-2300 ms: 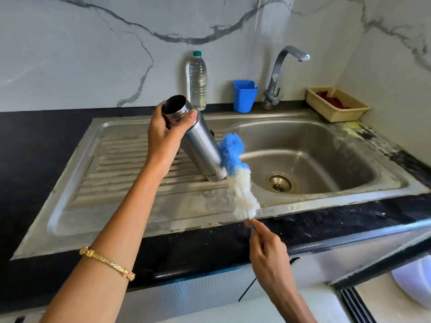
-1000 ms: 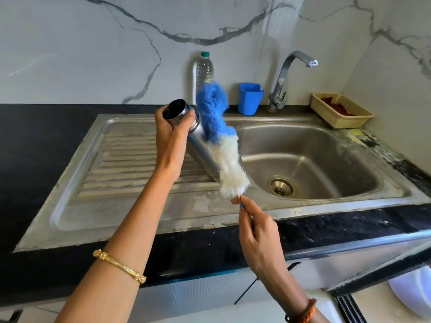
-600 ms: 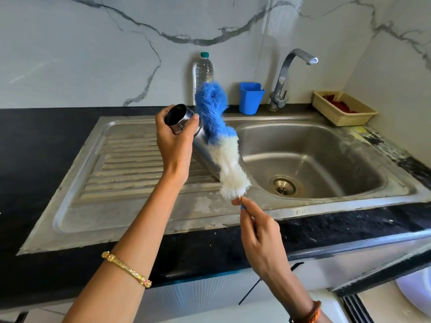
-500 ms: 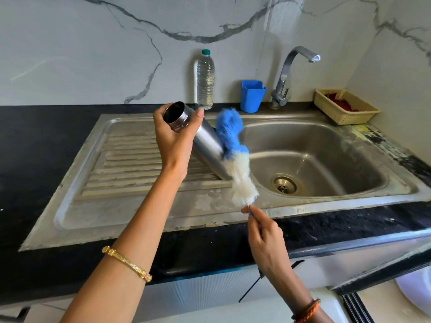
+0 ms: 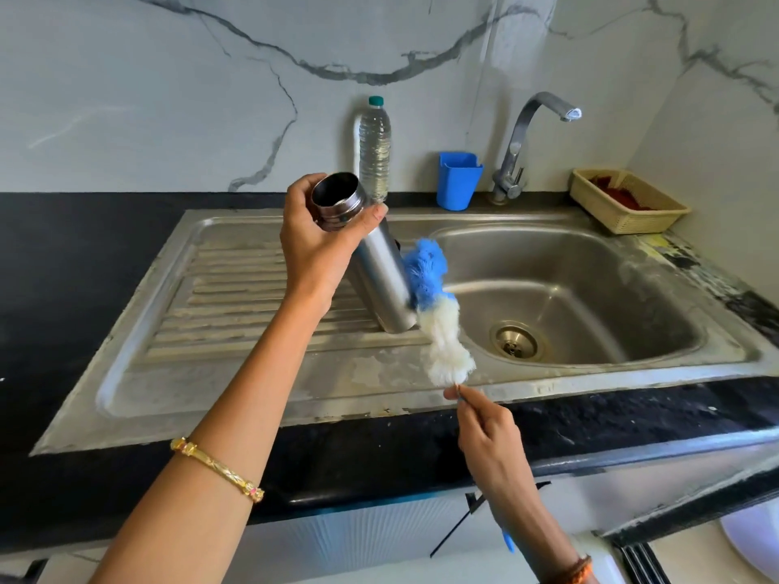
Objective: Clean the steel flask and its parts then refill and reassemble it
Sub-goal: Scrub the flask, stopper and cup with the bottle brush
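My left hand [image 5: 318,242] grips the steel flask [image 5: 379,271] near its open neck and holds it tilted above the sink's draining board, mouth toward me, base down to the right. My right hand [image 5: 489,432] pinches the thin handle of a bottle brush [image 5: 438,314] with a blue tip and white bristles. The brush's blue part lies against the flask's lower right side, outside the flask. No cap or other flask part is visible.
The steel sink [image 5: 716,360] has a drain [image 5: 514,341] in its basin and a ribbed draining board on the left. Along the back stand a plastic water bottle [image 5: 374,149], a blue cup [image 5: 458,179], a tap [image 5: 527,141] and a beige basket [image 5: 628,204]. Black counter surrounds the sink.
The brush, held high beside the flask's neck a second ago, has slid down along the flask's outer side to its lower part. My left hand kept the flask tilted in place.
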